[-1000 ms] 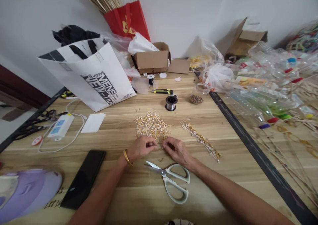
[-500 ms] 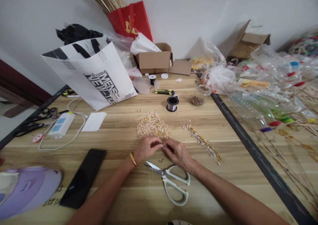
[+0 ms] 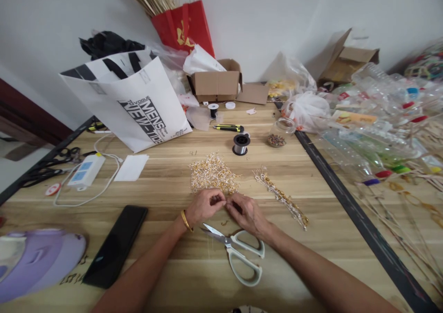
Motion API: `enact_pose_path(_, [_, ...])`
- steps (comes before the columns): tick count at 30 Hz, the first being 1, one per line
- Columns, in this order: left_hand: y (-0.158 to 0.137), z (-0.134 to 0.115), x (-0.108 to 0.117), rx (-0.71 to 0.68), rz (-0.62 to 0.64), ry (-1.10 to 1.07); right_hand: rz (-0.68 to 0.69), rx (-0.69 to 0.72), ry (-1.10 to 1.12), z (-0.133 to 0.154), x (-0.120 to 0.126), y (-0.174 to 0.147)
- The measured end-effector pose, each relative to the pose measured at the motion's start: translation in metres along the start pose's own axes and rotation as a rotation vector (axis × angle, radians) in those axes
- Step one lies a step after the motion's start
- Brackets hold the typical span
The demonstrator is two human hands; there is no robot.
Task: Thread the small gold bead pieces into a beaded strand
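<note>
My left hand (image 3: 206, 205) and my right hand (image 3: 247, 212) meet fingertip to fingertip over the table, each closed in a pinch. Whatever lies between the fingers is too small to make out. Just beyond them spreads a pile of gold and silver beads (image 3: 212, 172). To the right of my right hand lies a bundle of gold and clear beaded strands (image 3: 282, 195). White-handled scissors (image 3: 228, 246) rest partly open below my hands, their blades pointing up and left. A tiny brown piece (image 3: 224, 223) lies between the scissors and my fingers.
A wire spool (image 3: 241, 144), a yellow-black utility knife (image 3: 228, 128) and a jar of small beads (image 3: 277, 138) stand behind the pile. On the left are a black phone (image 3: 116, 246), a power strip (image 3: 86, 171) and a white paper bag (image 3: 138, 105). Plastic bottles (image 3: 377, 119) crowd the right.
Hardly anything differs. Both hands keep the same pinch in the same place, and the view has shifted very slightly.
</note>
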State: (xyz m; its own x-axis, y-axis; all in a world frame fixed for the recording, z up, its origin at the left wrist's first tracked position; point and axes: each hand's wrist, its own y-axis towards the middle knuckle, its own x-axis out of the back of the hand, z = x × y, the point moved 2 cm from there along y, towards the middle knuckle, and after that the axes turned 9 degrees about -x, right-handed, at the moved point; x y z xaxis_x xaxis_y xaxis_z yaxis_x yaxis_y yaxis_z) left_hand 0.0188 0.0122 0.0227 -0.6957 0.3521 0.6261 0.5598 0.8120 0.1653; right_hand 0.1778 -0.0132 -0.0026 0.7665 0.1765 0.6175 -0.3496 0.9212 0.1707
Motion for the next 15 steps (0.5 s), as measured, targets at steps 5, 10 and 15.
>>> enact_pose_path(5, [0.001,-0.001,0.001,0.018,0.02,0.0,0.006,-0.023,0.045,0.001,0.002,0.0])
enact_pose_path(10, [0.0,0.001,0.005,-0.001,0.043,0.066,0.012,-0.014,0.065,0.004,0.005,0.001])
enact_pose_path(15, [0.0,0.005,0.012,-0.027,0.098,0.167,0.014,-0.023,0.046,0.004,0.005,0.001])
